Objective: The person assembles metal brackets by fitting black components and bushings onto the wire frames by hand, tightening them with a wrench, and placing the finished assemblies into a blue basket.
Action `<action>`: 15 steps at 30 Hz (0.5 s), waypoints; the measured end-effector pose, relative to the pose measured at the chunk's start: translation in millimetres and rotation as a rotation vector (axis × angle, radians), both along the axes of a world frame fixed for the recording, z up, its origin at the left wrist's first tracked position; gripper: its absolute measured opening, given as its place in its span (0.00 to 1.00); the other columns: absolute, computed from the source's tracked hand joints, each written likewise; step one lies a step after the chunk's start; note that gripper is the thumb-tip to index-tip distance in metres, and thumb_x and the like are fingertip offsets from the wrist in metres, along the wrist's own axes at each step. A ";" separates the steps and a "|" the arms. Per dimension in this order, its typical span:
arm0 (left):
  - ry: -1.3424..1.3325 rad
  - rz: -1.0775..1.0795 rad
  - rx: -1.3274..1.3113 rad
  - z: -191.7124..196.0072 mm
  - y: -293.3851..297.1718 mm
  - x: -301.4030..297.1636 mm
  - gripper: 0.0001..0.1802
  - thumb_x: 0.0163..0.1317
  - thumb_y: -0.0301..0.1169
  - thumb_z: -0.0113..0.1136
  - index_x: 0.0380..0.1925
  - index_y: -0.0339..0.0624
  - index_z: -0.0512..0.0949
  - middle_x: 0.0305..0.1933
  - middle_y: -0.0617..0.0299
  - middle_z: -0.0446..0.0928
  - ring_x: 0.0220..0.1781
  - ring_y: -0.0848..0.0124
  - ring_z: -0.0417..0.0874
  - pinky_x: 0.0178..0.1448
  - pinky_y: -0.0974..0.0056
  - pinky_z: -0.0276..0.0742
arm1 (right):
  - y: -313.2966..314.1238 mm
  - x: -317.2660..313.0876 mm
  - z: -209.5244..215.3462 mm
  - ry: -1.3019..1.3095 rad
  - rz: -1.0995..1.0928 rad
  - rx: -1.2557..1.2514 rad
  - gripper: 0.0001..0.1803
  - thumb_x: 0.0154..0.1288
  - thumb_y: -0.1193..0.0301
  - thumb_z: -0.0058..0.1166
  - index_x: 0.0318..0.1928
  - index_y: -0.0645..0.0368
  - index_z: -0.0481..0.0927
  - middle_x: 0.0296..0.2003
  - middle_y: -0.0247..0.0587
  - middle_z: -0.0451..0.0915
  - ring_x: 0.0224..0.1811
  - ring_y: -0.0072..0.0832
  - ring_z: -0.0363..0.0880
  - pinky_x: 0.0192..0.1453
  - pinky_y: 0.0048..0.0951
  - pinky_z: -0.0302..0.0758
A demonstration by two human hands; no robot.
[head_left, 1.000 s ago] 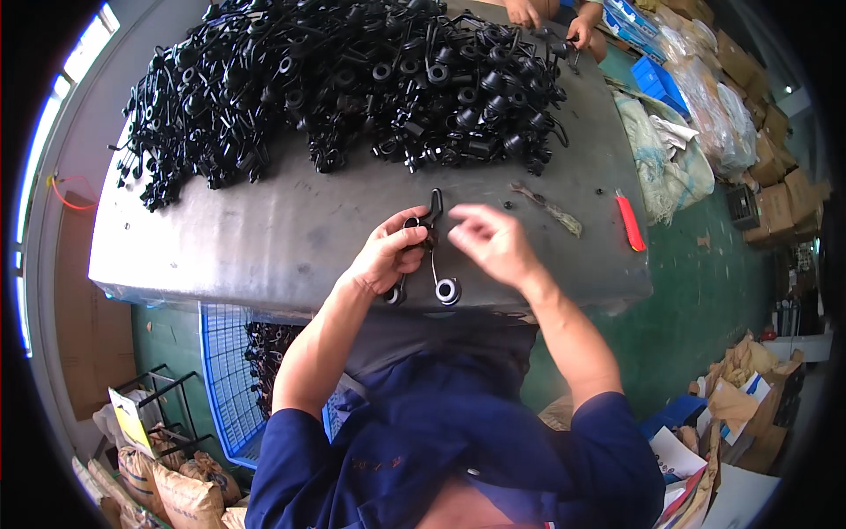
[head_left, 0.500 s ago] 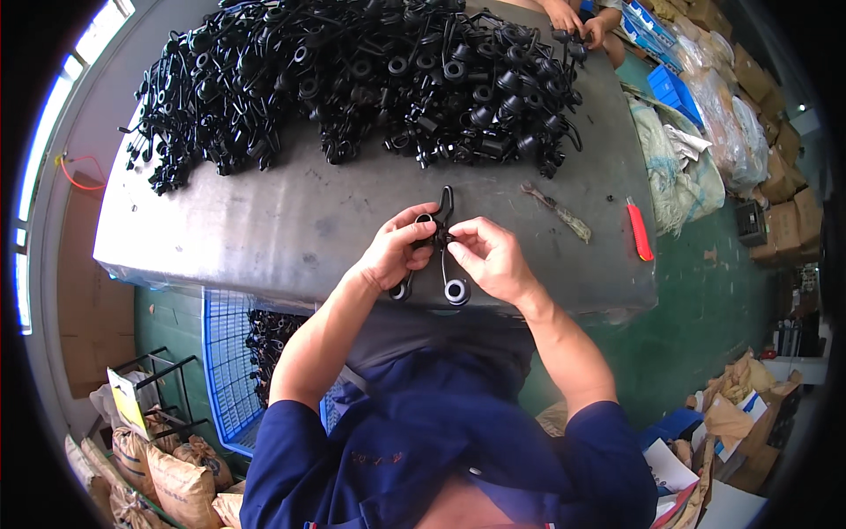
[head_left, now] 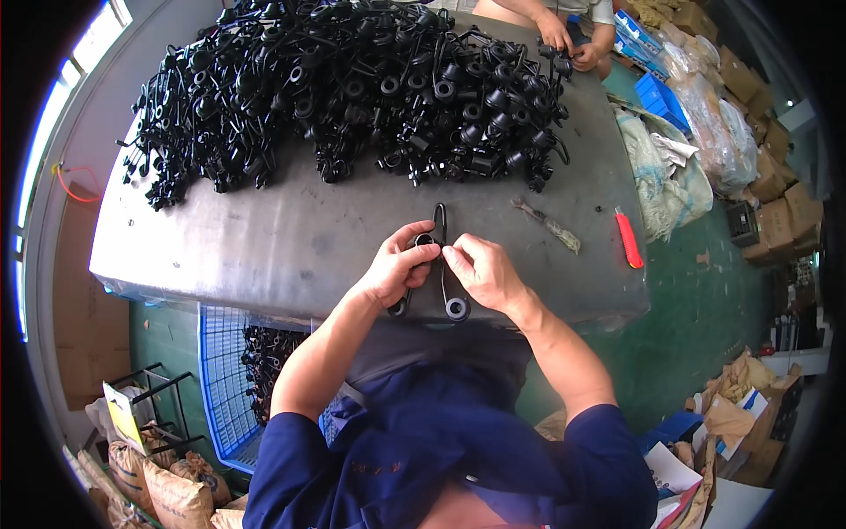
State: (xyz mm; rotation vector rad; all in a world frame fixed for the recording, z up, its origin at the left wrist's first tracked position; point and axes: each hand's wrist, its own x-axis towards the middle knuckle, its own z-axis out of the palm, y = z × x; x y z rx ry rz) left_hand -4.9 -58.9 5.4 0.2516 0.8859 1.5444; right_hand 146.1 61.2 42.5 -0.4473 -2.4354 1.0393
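My left hand [head_left: 397, 271] is closed around a black bent-rod part [head_left: 440, 213] with ring-shaped ends, just above the near edge of the table. One dark ring shows between its thumb and forefinger. The fingers of my right hand [head_left: 487, 275] are pinched at the middle of the same part, close to the left thumb tip; what lies between those fingertips is hidden. Toward me, a thin arm of the part ends in a ring [head_left: 456, 309]. Another rounded black end [head_left: 399, 305] shows below my left hand.
A large heap of similar black parts [head_left: 352, 97] covers the far side of the grey table [head_left: 238, 238]. To the right lie a tool with a wrapped handle [head_left: 551, 225] and a red-handled knife [head_left: 628, 238]. Another person's hands [head_left: 568, 44] work at the far right. A blue basket [head_left: 220, 379] stands below.
My right fingertips have closed in on the left thumb at the part's middle. The whole view has shifted a little, so the table sits lower in it. The left hand keeps its hold.
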 end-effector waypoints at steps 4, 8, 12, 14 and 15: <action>0.053 -0.002 -0.013 1.1 0.3 1.2 0.32 0.62 0.25 0.64 0.66 0.36 0.63 0.27 0.70 0.68 0.20 0.82 0.63 0.22 0.73 0.55 | 10.9 2.4 -4.8 -0.324 -0.061 -0.206 0.13 0.70 0.67 0.56 0.31 0.62 0.74 0.25 0.47 0.78 0.26 0.43 0.76 0.31 0.37 0.72; 0.056 0.003 -0.030 0.9 1.7 0.7 0.31 0.63 0.26 0.64 0.65 0.37 0.64 0.27 0.69 0.69 0.20 0.82 0.63 0.22 0.73 0.55 | -1.3 3.4 -9.2 -0.035 -0.028 -0.352 0.20 0.74 0.60 0.51 0.28 0.63 0.73 0.21 0.49 0.74 0.23 0.35 0.74 0.30 0.37 0.69; 0.024 -0.011 -0.045 5.8 2.1 -0.1 0.29 0.64 0.28 0.62 0.64 0.38 0.65 0.27 0.69 0.69 0.20 0.81 0.63 0.22 0.73 0.54 | 6.9 1.6 -19.4 -0.298 -0.016 -0.486 0.18 0.77 0.60 0.46 0.34 0.61 0.75 0.24 0.31 0.75 0.28 0.19 0.72 0.33 0.25 0.71; 0.041 -0.007 -0.043 6.3 1.5 1.0 0.29 0.65 0.28 0.62 0.64 0.38 0.65 0.27 0.69 0.69 0.20 0.81 0.63 0.22 0.73 0.54 | 8.6 3.5 -15.9 -0.329 -0.031 -0.449 0.16 0.77 0.61 0.45 0.35 0.61 0.74 0.26 0.31 0.75 0.29 0.18 0.72 0.34 0.25 0.71; 0.038 0.003 -0.048 5.9 1.4 1.6 0.28 0.65 0.29 0.62 0.64 0.38 0.65 0.28 0.69 0.69 0.20 0.81 0.63 0.22 0.73 0.54 | 6.6 3.9 -9.0 -0.239 -0.032 -0.430 0.16 0.76 0.62 0.46 0.35 0.61 0.74 0.25 0.30 0.74 0.29 0.19 0.72 0.33 0.25 0.70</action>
